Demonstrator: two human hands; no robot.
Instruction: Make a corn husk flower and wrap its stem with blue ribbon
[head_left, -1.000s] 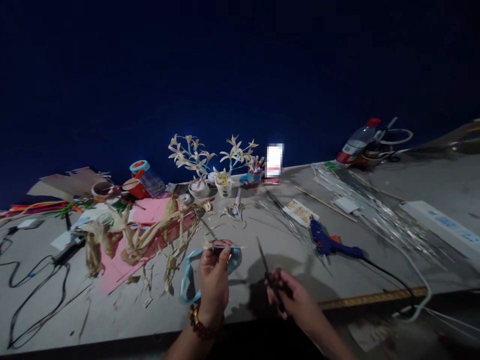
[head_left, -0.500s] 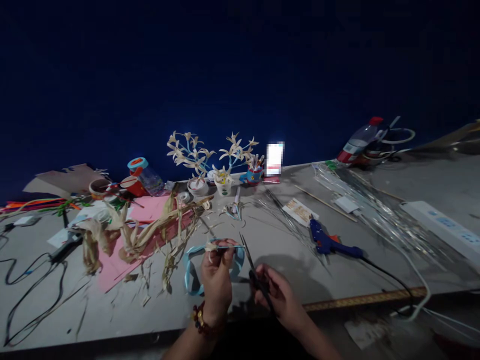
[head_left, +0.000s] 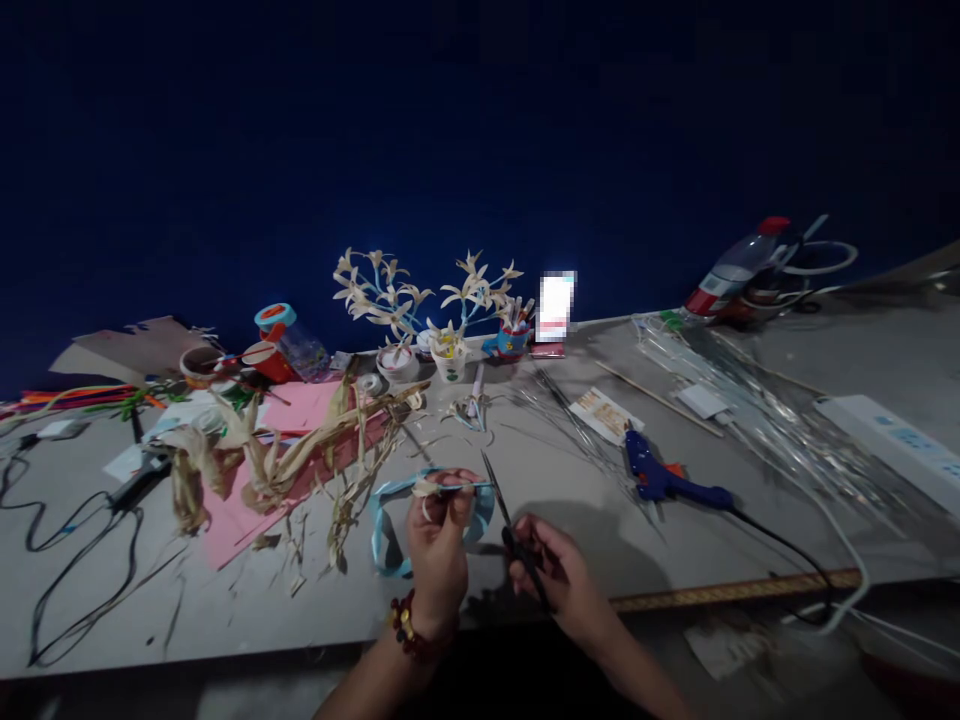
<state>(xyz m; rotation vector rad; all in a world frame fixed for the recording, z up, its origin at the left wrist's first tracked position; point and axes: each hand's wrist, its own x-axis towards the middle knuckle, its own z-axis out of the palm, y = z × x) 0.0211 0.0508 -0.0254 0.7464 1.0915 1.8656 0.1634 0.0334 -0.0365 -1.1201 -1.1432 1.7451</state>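
Note:
Pinched in my left hand (head_left: 439, 545) is a small pale husk flower (head_left: 426, 490) with a thin blue-wrapped stem (head_left: 474, 485) pointing right. A loop of light-blue ribbon (head_left: 381, 530) hangs around that hand and trails near the tabletop. My right hand (head_left: 559, 565) grips black-handled scissors (head_left: 501, 492), their blades pointing up and away. The blades are by the stem's right end; whether they touch it I cannot tell. Fingers partly cover the flower and the scissor handles.
Dried corn husks (head_left: 262, 470) lie over pink paper (head_left: 232, 530) on the left. Potted husk flowers (head_left: 450, 368) and a lit phone (head_left: 555, 305) stand at the back. To the right are a blue glue gun (head_left: 671, 483), wires (head_left: 577, 425) and a power strip (head_left: 892, 440).
The camera view has shifted slightly. Both hands keep nearly the same pose, with the scissors still beside the stem's end.

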